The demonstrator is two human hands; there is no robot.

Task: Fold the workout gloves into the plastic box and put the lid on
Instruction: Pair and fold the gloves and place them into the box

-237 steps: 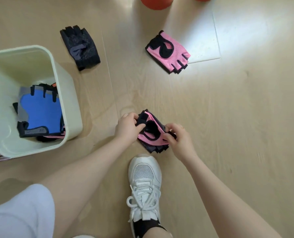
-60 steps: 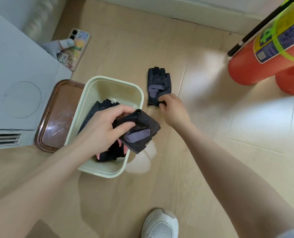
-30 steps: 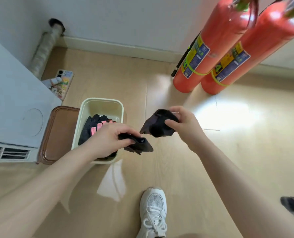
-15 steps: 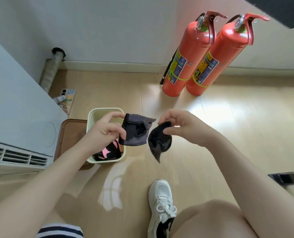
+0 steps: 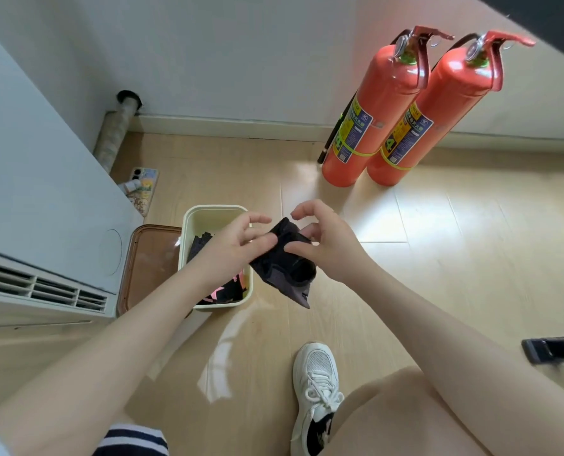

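Black gloves: held together in the air just right of the plastic box, long axis slanting from upper left to a grey end pointing down-right.
Left hand: grip pinching the gloves' upper left edge.
Right hand: thumb pressing on the gloves, fingers curled above.
Lid: flat on the floor, left of the box.

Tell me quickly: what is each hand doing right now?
Left hand: pinching the black gloves.
Right hand: gripping the same black gloves, upper fingers spread.
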